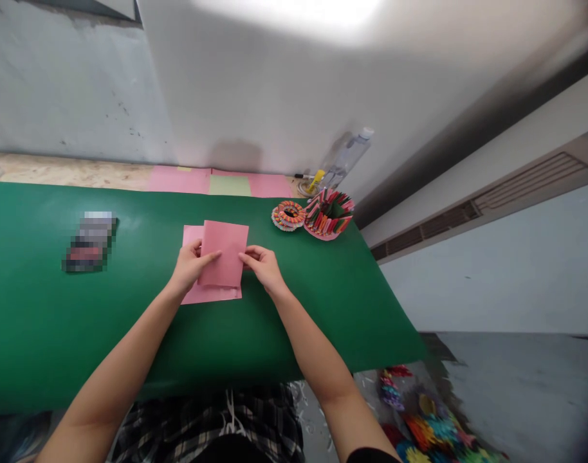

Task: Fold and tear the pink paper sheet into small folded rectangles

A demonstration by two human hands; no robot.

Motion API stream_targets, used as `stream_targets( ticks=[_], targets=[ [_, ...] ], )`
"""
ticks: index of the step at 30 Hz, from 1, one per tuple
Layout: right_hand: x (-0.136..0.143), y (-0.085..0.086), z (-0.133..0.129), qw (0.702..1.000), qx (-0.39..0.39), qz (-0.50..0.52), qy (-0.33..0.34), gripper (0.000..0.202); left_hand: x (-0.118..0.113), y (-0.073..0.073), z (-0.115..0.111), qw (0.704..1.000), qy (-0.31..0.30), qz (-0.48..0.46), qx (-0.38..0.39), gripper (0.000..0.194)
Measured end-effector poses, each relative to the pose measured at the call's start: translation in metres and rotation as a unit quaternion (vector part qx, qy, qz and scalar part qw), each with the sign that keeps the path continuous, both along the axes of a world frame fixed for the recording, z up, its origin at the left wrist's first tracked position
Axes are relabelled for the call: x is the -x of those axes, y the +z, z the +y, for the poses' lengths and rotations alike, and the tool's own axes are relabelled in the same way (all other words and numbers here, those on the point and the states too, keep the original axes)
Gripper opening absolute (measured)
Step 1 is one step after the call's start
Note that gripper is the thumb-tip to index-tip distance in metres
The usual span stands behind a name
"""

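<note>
Person seated at a green mat (pixel 82 321) laid over a wooden tabletop; both bare hands worked a pink sheet (pixel 224 254) near the mat's middle. Left hand (pixel 190 265) pinched the sheet's left edge, thumb on top and fingers curled beneath, closed on the paper; right hand (pixel 262 265) gripped the right edge the same way, fingers narrow and shut on it. The sheet was lifted slightly and tilted, overlapping a second pink sheet (pixel 202 292) lying flat on the mat just under it; the two touched or nearly so, I could not tell which.

Step in hand, by my reading: a fold or an alignment of the upper sheet, early in the paper work, no crease visible yet. The next move would call for matching the edges squarely, then pressing the paper flat against the mat with a fingertip drawn along the fold line; care needed not to drag the lower sheet out of place.

Nearby: a ring of folded paper units (pixel 288 215) and a bowl of folded paper units (pixel 329 215) at the mat's far right, touching or just beside each other; a clear plastic bottle (pixel 347 157) behind them against the wall; loose pink and green sheets (pixel 221 183) along the far edge; a blurred dark item (pixel 89 241) well to the left.
</note>
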State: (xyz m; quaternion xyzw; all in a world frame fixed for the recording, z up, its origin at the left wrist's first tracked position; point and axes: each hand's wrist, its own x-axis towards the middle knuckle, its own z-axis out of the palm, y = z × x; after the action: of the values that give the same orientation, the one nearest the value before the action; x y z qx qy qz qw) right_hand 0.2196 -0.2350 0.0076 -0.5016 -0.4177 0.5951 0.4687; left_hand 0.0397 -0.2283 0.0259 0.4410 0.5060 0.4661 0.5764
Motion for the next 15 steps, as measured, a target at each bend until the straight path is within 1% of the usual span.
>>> stream_targets(
  ticks=[6, 10, 15],
  targets=[
    [-0.0011, -0.0007, 0.0006, 1.0, -0.007, -0.001, 0.002, 0.026, -0.0001, 0.0023, -0.0005, 1.0, -0.002, 0.002, -0.008, 0.053],
    [-0.0021, -0.0007, 0.0011, 1.0, -0.002, 0.003, 0.001, 0.028, -0.0001, 0.0036, -0.001, 1.0, 0.003, 0.013, -0.004, 0.051],
    [-0.0032, -0.0001, 0.002, 1.0, 0.003, -0.005, -0.001, 0.029, 0.0006, 0.0021, -0.0002, 1.0, -0.005, 0.015, -0.008, 0.049]
  ],
)
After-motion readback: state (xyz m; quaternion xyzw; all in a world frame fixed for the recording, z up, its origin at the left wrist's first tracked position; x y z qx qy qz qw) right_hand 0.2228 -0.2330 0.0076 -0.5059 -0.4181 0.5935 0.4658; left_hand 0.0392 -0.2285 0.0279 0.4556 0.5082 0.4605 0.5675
